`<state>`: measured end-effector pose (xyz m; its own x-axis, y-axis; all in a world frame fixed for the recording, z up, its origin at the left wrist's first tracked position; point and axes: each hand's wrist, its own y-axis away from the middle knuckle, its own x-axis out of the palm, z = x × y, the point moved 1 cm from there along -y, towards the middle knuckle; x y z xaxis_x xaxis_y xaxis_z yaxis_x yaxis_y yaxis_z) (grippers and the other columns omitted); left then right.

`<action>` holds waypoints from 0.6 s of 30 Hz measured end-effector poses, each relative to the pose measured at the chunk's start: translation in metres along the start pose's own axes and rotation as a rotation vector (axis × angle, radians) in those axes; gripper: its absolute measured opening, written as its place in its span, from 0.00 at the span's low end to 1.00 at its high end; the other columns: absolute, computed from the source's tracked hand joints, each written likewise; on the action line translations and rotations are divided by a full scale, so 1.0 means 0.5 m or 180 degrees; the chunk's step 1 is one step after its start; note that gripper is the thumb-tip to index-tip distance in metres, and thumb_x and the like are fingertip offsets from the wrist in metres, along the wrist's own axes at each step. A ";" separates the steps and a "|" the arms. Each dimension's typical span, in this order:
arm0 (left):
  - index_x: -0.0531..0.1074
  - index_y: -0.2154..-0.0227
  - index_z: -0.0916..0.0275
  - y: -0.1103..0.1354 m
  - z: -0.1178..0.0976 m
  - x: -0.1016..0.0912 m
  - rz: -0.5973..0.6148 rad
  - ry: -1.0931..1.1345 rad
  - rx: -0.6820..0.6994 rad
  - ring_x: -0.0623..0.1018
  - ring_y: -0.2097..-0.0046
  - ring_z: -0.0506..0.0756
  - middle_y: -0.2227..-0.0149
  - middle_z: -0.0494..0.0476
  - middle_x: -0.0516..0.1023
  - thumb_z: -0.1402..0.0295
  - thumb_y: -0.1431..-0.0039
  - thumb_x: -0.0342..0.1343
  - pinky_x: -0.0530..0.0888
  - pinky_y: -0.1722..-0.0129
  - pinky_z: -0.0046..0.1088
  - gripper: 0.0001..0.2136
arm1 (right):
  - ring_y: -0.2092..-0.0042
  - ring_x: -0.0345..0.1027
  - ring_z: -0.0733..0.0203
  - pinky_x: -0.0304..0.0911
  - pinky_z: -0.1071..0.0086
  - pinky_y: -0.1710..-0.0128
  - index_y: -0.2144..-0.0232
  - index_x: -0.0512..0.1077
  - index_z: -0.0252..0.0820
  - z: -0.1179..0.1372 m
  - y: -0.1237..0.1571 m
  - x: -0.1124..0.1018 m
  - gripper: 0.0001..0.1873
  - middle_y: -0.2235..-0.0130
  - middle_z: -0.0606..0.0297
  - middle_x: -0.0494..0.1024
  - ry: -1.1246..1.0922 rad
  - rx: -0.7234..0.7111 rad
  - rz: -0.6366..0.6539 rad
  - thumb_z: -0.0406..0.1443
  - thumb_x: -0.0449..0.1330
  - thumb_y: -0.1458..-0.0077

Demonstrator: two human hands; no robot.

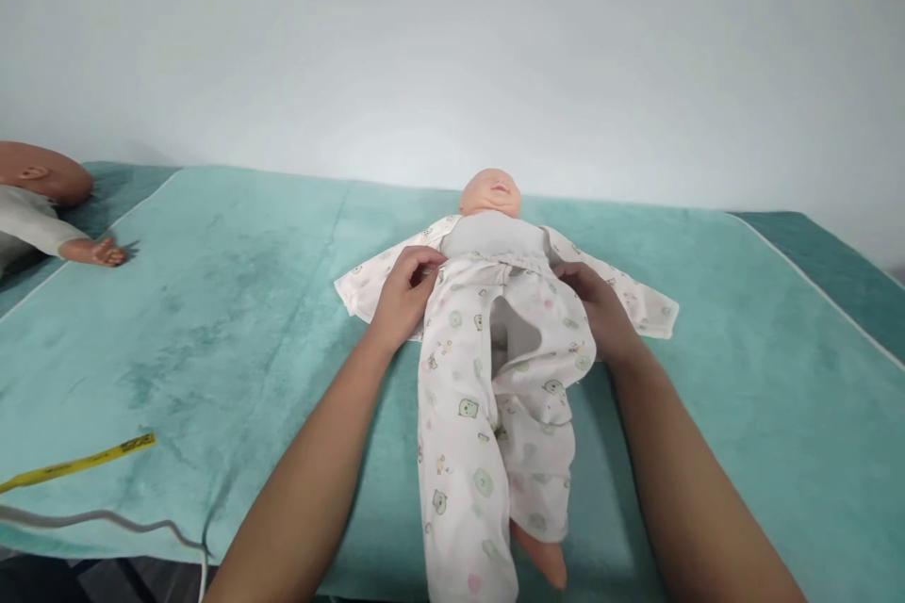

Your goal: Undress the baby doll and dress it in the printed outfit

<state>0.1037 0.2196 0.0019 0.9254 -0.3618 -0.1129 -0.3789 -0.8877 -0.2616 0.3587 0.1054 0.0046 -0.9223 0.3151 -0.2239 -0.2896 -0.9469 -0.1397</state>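
Observation:
A baby doll [492, 198] lies on its back on a teal towel [233, 301], head away from me. It wears white patterned trousers [467, 415] and lies on an open white patterned top [636, 301] spread under it. My left hand [404, 294] grips the trousers' waistband at the doll's left-hand side in view. My right hand [598, 306] grips the waistband at the other side. One bare foot [548, 558] sticks out of a trouser leg near the front edge.
A second doll [42, 198] lies at the far left edge, with one hand on the towel. A yellow measuring tape [85, 464] and a grey cable [106, 520] lie at the front left. A pale wall rises behind the table.

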 end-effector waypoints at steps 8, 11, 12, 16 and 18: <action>0.63 0.68 0.59 -0.029 -0.025 -0.005 0.0617 -0.0292 0.0077 0.71 0.44 0.55 0.46 0.58 0.72 0.66 0.36 0.49 0.67 0.49 0.33 0.05 | 0.39 0.62 0.54 0.56 0.57 0.39 0.64 0.73 0.47 0.021 -0.009 0.038 0.06 0.43 0.64 0.72 0.0436 -0.1071 -0.0521 0.41 0.60 0.43; 0.60 0.68 0.58 -0.056 -0.034 -0.006 0.0314 -0.0789 -0.0111 0.73 0.61 0.53 0.65 0.51 0.73 0.64 0.35 0.48 0.66 0.60 0.29 0.07 | 0.47 0.68 0.54 0.61 0.62 0.47 0.63 0.74 0.45 0.036 -0.027 0.045 0.12 0.49 0.64 0.77 0.0424 -0.0550 -0.0545 0.46 0.57 0.41; 0.60 0.69 0.58 -0.067 -0.034 -0.006 0.0222 -0.0914 -0.0161 0.70 0.65 0.52 0.70 0.49 0.70 0.64 0.35 0.48 0.65 0.63 0.29 0.07 | 0.52 0.70 0.55 0.63 0.64 0.52 0.65 0.74 0.44 0.037 -0.038 0.043 0.14 0.54 0.65 0.79 0.0508 -0.0347 -0.0606 0.47 0.56 0.41; 0.59 0.70 0.58 -0.096 -0.021 0.002 -0.0184 -0.0968 -0.0339 0.66 0.71 0.51 0.76 0.46 0.63 0.66 0.35 0.48 0.62 0.67 0.28 0.07 | 0.68 0.64 0.61 0.58 0.69 0.68 0.75 0.71 0.42 0.023 -0.082 0.026 0.19 0.74 0.70 0.73 0.0775 0.0279 -0.0944 0.51 0.59 0.47; 0.60 0.70 0.58 -0.094 -0.009 0.014 -0.0418 -0.1032 -0.0399 0.66 0.71 0.52 0.76 0.46 0.64 0.67 0.36 0.49 0.62 0.67 0.29 0.07 | 0.69 0.63 0.62 0.58 0.69 0.67 0.76 0.71 0.42 0.014 -0.092 0.027 0.18 0.74 0.70 0.73 0.0748 0.0360 -0.1060 0.50 0.61 0.50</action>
<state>0.1284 0.2575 0.0180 0.9087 -0.1513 -0.3891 -0.2349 -0.9558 -0.1769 0.3579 0.1526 0.0147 -0.6938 0.5987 -0.4002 -0.6003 -0.7878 -0.1379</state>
